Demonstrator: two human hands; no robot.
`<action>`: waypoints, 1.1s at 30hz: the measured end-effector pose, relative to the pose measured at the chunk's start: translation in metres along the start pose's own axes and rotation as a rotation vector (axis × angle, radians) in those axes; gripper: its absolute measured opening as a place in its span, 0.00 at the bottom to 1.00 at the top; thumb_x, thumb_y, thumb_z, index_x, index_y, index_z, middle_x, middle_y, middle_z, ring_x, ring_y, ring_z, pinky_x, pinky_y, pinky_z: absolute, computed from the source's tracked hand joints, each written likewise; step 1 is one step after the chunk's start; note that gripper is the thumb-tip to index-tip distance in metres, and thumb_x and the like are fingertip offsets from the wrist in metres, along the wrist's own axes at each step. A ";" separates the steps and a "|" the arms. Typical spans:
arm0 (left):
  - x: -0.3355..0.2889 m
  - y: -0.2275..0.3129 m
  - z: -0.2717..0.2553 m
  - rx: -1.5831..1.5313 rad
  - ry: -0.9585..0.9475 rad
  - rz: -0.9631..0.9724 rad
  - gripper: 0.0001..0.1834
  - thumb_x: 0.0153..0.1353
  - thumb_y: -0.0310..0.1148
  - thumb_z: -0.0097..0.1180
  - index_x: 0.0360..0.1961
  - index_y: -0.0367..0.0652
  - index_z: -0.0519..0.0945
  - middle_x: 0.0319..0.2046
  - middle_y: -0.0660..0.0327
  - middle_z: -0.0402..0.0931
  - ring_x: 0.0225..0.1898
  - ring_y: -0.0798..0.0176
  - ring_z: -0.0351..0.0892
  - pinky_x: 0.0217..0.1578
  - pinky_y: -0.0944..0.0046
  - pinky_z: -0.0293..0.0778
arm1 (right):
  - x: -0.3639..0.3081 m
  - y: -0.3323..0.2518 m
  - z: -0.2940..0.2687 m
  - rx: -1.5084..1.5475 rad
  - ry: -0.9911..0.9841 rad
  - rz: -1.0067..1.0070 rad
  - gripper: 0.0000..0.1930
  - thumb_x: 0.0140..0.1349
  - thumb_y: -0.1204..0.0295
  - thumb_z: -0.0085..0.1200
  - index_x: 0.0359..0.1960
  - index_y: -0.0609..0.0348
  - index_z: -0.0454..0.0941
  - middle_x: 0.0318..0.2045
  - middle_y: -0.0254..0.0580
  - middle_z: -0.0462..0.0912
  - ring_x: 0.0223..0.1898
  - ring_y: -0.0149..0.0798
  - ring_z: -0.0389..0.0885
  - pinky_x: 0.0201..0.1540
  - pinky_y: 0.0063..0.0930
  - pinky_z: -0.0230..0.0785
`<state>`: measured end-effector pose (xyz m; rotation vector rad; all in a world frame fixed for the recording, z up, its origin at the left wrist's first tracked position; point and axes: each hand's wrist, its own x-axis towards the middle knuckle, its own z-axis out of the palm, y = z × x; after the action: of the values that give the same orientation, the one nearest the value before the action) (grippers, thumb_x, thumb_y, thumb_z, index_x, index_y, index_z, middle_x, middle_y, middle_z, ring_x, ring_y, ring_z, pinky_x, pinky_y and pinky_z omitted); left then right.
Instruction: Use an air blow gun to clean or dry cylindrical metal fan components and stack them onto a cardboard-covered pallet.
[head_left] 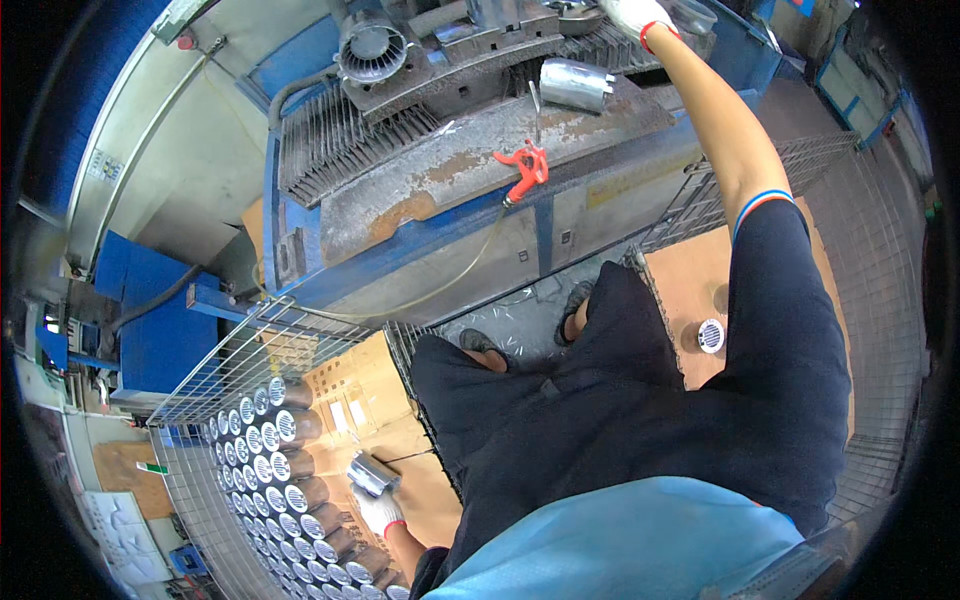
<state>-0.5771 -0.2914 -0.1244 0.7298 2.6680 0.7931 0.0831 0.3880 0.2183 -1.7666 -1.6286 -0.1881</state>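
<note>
My left hand [378,512], in a white glove with a red cuff, is closed round a shiny metal cylinder [373,473] above the cardboard in the left wire basket. Beside it stand rows of similar metal cylinders [290,497] with slotted ends. My right hand [637,17], gloved the same way, reaches out to the machine [455,60] at the top edge. Its fingers are cut off by the frame, so its grip is hidden. Another silver cylinder [575,84] lies on its side on the machine's worn metal ledge [440,180], below and left of that hand.
A red air gun [525,170] with a thin hose hangs at the ledge's front. The left wire basket [225,370] and the right wire basket [880,250] flank my legs. One cylinder [710,336] stands on cardboard at right. Metal scraps [510,310] litter the floor.
</note>
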 end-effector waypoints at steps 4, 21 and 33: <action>0.017 -0.016 -0.018 0.119 0.020 -0.038 0.28 0.65 0.29 0.56 0.67 0.36 0.76 0.58 0.40 0.83 0.58 0.41 0.83 0.57 0.51 0.76 | -0.012 0.003 0.013 -0.026 -0.007 0.023 0.31 0.72 0.48 0.51 0.65 0.60 0.77 0.60 0.62 0.82 0.63 0.60 0.80 0.67 0.47 0.71; 0.088 0.458 -0.042 0.043 0.095 0.966 0.31 0.63 0.34 0.60 0.70 0.44 0.76 0.62 0.45 0.80 0.66 0.45 0.79 0.66 0.55 0.72 | -0.086 -0.066 0.047 -0.409 -0.617 -0.239 0.41 0.39 0.58 0.75 0.57 0.63 0.76 0.52 0.62 0.86 0.53 0.61 0.86 0.56 0.47 0.80; 0.158 0.552 0.029 0.288 0.013 0.852 0.26 0.62 0.43 0.56 0.60 0.45 0.84 0.56 0.45 0.83 0.60 0.41 0.82 0.62 0.50 0.75 | -0.200 0.005 -0.116 0.339 -0.023 -0.047 0.32 0.64 0.59 0.66 0.66 0.62 0.74 0.58 0.51 0.85 0.58 0.48 0.84 0.61 0.38 0.75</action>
<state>-0.4834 0.2059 0.1494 1.9969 2.4522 0.5587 0.0901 0.1585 0.1915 -1.4781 -1.6113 0.0846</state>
